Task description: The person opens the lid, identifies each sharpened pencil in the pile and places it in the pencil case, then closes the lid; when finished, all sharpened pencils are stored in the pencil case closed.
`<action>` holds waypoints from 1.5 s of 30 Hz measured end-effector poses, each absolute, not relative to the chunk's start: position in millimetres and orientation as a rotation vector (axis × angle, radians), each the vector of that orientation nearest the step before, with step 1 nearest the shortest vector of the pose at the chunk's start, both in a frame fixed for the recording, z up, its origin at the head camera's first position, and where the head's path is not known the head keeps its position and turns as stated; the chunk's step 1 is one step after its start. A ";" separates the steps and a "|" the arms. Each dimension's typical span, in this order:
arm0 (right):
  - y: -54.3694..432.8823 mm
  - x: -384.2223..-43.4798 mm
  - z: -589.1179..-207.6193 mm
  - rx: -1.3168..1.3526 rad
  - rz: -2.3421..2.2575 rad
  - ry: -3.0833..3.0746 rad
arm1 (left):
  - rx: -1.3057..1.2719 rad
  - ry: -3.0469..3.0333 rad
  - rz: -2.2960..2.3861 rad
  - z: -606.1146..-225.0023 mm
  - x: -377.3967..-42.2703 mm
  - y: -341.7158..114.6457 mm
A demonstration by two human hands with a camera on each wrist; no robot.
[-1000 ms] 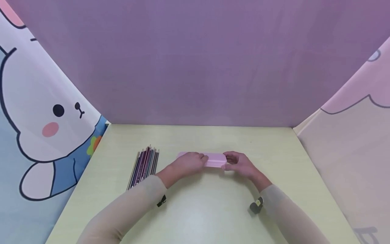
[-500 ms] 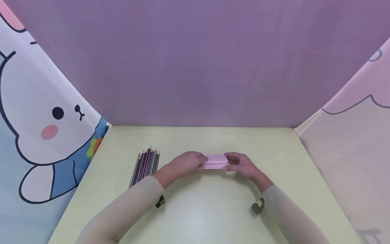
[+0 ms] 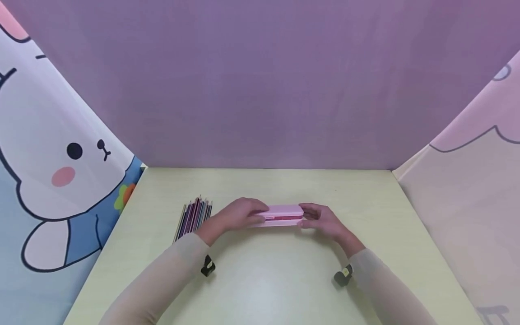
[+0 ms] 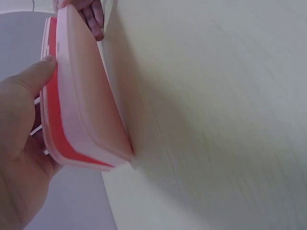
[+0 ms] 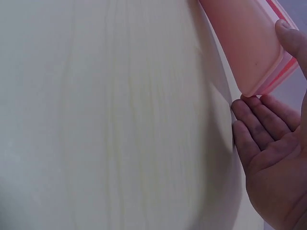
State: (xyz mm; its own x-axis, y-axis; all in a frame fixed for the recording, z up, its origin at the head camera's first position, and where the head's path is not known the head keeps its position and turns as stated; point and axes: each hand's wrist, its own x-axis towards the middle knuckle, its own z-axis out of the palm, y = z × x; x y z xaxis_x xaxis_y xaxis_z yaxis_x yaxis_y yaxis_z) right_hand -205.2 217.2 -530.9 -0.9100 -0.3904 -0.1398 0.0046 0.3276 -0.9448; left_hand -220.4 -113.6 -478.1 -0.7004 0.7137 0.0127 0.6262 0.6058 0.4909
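Observation:
A pink pencil case [image 3: 284,211] lies lengthwise between my two hands, its lid slightly raised along the near side. Through that gap shows a red strip [image 4: 57,115]. My left hand [image 3: 239,213] grips the case's left end, the thumb on the near edge at the gap and the fingers behind. At the other end, my right hand [image 3: 323,220] holds the corner, thumb [image 5: 284,32] on the front side and fingertips [image 5: 247,103] at the end. What is inside the case is hidden.
Several pencils [image 3: 195,216] lie side by side on the pale wooden table [image 3: 268,275], partly covered by the left forearm. A purple panel [image 3: 268,90] rises behind the table. Printed cloth walls stand left [image 3: 44,171] and right [image 3: 467,203].
My left hand has slid leftward along the pencil case, its thumb now at the near edge. The lid has lifted a little, baring a red strip. My right hand has stayed nearly still.

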 end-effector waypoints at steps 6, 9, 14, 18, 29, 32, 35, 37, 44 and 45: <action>216.8 -204.5 -531.2 -0.320 -1.612 2.262 | 1.045 2.712 0.703 -477.3 -222.3 -125.0; 217.1 -205.0 -532.1 -0.328 -1.625 2.246 | 0.986 2.741 0.750 -476.5 -222.4 -131.3; 217.7 -205.3 -534.1 -0.319 -1.619 2.253 | 0.915 2.788 0.856 -474.5 -222.8 -145.6; 218.1 -204.1 -533.9 -0.305 -1.637 2.254 | 0.892 2.818 0.912 -472.2 -224.0 -156.7; 217.3 -201.1 -531.7 -0.323 -1.655 2.246 | 0.716 2.760 1.186 -466.8 -225.0 -168.3; 218.2 -201.5 -534.7 -0.324 -1.660 2.250 | 0.633 2.727 1.259 -467.6 -227.1 -167.6; 219.4 -201.3 -539.6 -0.377 -1.672 2.252 | 0.553 2.706 1.322 -468.4 -229.7 -166.7; 219.4 -200.4 -541.9 -0.414 -1.680 2.254 | 0.517 2.701 1.356 -469.6 -232.6 -166.1; 218.1 -196.7 -541.4 -0.458 -1.579 2.356 | 0.432 2.728 1.414 -472.1 -243.0 -162.3; 217.7 -196.2 -540.5 -0.451 -1.552 2.377 | 0.415 2.715 1.430 -472.4 -244.5 -161.5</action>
